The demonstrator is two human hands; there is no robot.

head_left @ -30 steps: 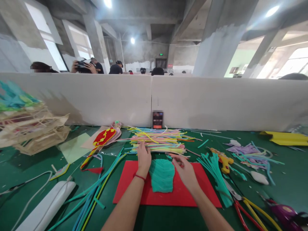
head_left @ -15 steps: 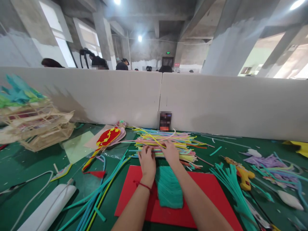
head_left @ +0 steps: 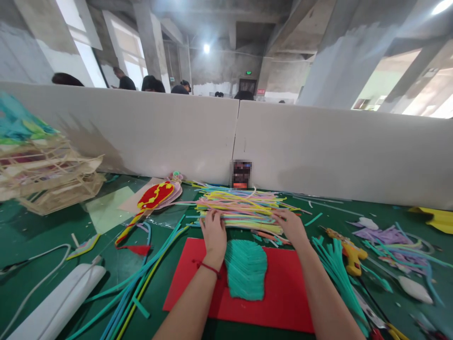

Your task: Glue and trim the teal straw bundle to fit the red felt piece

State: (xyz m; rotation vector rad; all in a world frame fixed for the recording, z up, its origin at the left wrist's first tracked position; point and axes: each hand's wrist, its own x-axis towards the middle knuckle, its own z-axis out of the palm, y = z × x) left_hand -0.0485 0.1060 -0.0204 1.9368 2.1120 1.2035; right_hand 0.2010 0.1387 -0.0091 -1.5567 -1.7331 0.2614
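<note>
A wide pile of pastel pipe cleaners (head_left: pixel 244 203) lies across the table's middle. My left hand (head_left: pixel 214 231) rests on the pile's near left part, its fingers bent but apart. At the right end, my right hand (head_left: pixel 290 226) touches the strands with its fingertips; whether it grips any of them is too small to tell. Nearer to me is a red sheet (head_left: pixel 283 288), partly under my forearms. On it lies a teal panel (head_left: pixel 247 271) of slanting strands, between my two arms.
Left: a wooden frame model (head_left: pixel 60 189), a red and yellow fan shape (head_left: pixel 155 196), long blue and green strands (head_left: pixel 141 274), a white power strip (head_left: pixel 60 302). Right: teal strands (head_left: pixel 339 274), a yellow glue gun (head_left: pixel 354 257), purple scraps (head_left: pixel 399 241). Behind stands a white partition (head_left: pixel 318 151).
My right hand has moved right, from the pile's middle to its right end. My left hand has stayed at the near left part. The view has shifted slightly.
</note>
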